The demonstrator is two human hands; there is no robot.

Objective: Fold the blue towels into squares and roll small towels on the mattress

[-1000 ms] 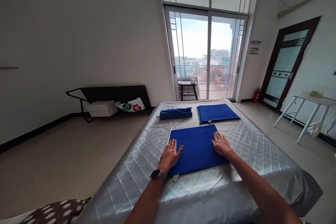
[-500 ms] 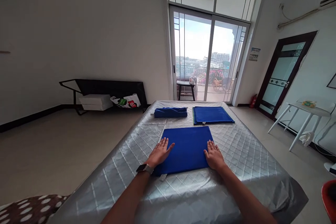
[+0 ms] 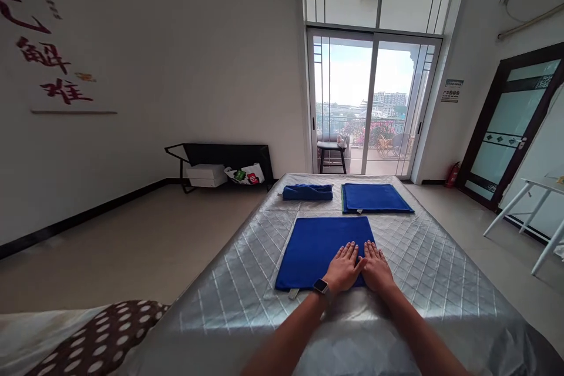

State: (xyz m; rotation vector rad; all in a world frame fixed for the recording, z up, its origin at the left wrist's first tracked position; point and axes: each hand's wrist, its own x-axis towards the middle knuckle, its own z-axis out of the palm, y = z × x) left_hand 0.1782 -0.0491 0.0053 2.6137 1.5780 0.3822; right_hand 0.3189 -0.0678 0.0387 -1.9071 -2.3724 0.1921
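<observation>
A flat, folded blue cloth (image 3: 315,249) lies in front of me on a silver quilted cover (image 3: 247,291), a small white tag at its near left corner. My left hand (image 3: 346,267) rests flat on the right part of the cloth, fingers stretched out, a watch on its wrist. Right beside it, my right hand (image 3: 376,267) lies flat over the cloth's right edge, and the thumbs meet. Farther back are a rolled blue cloth (image 3: 307,192) on the left and a stack of flat blue cloths (image 3: 376,197) on the right.
A sliding glass door (image 3: 370,106) stands beyond the far end. By the left wall is a black frame (image 3: 224,155) with a white box (image 3: 206,175) under it. A brown dotted fabric (image 3: 110,329) lies at lower left, a white table (image 3: 544,183) at right.
My left hand has slid right across the cloth, from its left side to beside my right hand. The camera view has turned left. The cloth stays flat.
</observation>
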